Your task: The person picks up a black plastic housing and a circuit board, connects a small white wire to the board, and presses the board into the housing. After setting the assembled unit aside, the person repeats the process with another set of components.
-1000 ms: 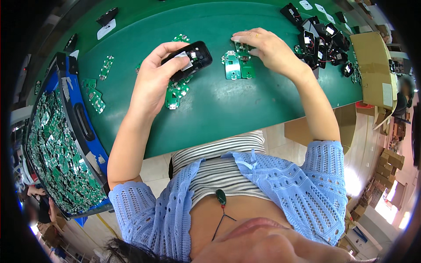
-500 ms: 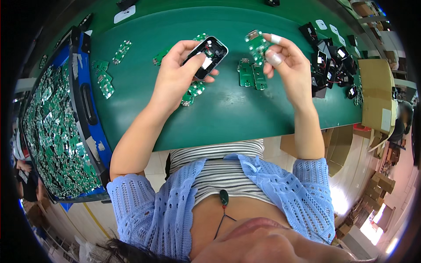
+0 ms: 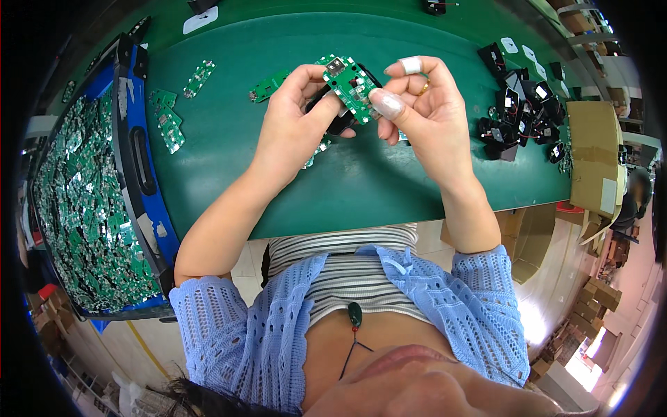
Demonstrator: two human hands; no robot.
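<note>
Holding a small green rectangular circuit board (image 3: pixel 351 87) above the green table mat (image 3: pixel 389 187), the right hand (image 3: pixel 425 115) pinches its lower end; its long axis runs diagonally, metal socket pointing up-left. The left hand (image 3: pixel 295 125) clasps a black plastic casing (image 3: pixel 338 118) beneath. Blue bin of boards (image 3: pixel 83 208) left; brown cardboard box (image 3: pixel 590 167) right.

A glossy green circuit board (image 3: pixel 351 85) with metal parts is being shown against a matt green desk (image 3: pixel 361 187); black plastic housings (image 3: pixel 521 111) are being seen.
</note>
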